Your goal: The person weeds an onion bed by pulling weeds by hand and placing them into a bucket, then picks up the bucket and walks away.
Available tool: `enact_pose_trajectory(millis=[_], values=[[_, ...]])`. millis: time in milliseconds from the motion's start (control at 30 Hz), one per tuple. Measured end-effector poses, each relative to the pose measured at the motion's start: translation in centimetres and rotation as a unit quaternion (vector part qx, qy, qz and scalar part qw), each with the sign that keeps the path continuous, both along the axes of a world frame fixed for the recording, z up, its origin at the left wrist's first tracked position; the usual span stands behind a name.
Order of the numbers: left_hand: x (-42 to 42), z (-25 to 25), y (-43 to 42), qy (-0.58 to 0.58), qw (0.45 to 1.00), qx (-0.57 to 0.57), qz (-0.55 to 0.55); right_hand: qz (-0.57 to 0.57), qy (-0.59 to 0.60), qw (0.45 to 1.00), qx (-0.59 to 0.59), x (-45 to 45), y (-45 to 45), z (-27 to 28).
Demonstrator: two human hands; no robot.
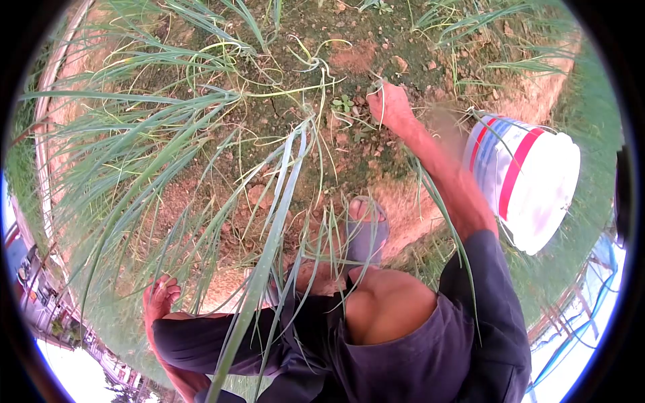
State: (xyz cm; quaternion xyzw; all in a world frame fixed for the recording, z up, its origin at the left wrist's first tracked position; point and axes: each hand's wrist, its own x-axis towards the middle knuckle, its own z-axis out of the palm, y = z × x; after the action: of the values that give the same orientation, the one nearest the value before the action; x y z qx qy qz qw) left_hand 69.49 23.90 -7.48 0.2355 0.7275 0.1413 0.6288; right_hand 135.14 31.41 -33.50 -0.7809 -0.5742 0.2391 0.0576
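My right hand (391, 107) reaches forward to the soil, its fingers closed in a pinch. A bit of greenery shows at the fingertips, too small to name, and a thin pale blade crosses the hand. Just left of it grows a small round-leaved weed (343, 105). My left hand (161, 295) hangs beside my bent left knee, fingers loosely curled and nothing visible in them. Long onion-like plants (282, 178) with narrow green leaves rise between my hands, some leaves arching close to the camera.
A white bucket (544, 188) with red and blue bands lies tilted right of my right forearm. My sandalled foot (366, 225) stands on the soil (269, 195). More leafy clumps (148, 127) fill the left, and grass (578, 201) borders the right.
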Motion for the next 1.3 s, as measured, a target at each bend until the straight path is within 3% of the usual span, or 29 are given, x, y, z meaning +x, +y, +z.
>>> enact_pose_trajectory(millis=[33, 133, 267, 300, 400, 433, 700, 800, 933, 1067, 1133, 1233, 1300], values=[[-0.2, 0.1, 0.0, 0.0, 1.0, -0.006, 0.001, 0.017, -0.002, 1.0, 0.001, 0.2, -0.1, 0.2], [-1.8, -0.4, -0.6, 0.011, 1.0, -0.017, 0.013, -0.189, 0.191, 0.961, -0.064, -1.1, -0.7, 4.2], [-0.8, -0.3, -0.4, -0.015, 1.0, -0.006, 0.0, 0.026, 0.175, 0.982, 0.058, -3.7, -2.0, 5.1], [-0.6, -0.2, -0.3, -0.017, 1.0, -0.006, 0.005, 0.013, 0.169, 0.985, -0.014, -4.1, -1.9, 5.5], [-0.1, 0.1, 0.0, -0.01, 1.0, -0.002, 0.017, 0.096, 0.189, 0.97, 0.117, -5.4, -0.6, 4.7], [0.2, 0.1, 0.0, -0.001, 1.0, -0.001, 0.02, 0.121, 0.181, 0.974, 0.064, -5.5, 0.0, 5.8], [1.3, 0.9, -0.5, 0.056, 0.997, 0.007, 0.047, 0.25, -0.001, 0.968, 0.005, -7.0, 1.9, 3.6], [-1.2, 0.0, -0.3, 0.0, 1.0, 0.025, 0.003, 0.3, -0.002, 0.954, -0.005, -7.0, 3.0, 3.9], [2.7, 5.2, 2.3, 0.188, 0.958, 0.186, -0.108, 0.394, -0.047, 0.914, -0.089, -7.4, 4.8, 5.6], [8.3, 11.8, 4.7, 0.246, 0.913, 0.281, -0.166, 0.426, -0.05, 0.901, -0.059, -7.0, 5.5, 4.4], [11.7, 13.3, 5.6, 0.134, 0.905, 0.346, -0.206, 0.402, -0.019, 0.91, -0.104, -6.9, 6.0, 4.6], [18.0, 14.0, 6.1, 0.045, 0.919, 0.255, -0.297, 0.366, 0.019, 0.915, -0.167, -6.3, 6.7, 4.8], [21.3, 13.0, 6.8, 0.039, 0.847, 0.257, -0.463, 0.296, 0.072, 0.929, -0.21, -5.3, 5.7, 6.4]])
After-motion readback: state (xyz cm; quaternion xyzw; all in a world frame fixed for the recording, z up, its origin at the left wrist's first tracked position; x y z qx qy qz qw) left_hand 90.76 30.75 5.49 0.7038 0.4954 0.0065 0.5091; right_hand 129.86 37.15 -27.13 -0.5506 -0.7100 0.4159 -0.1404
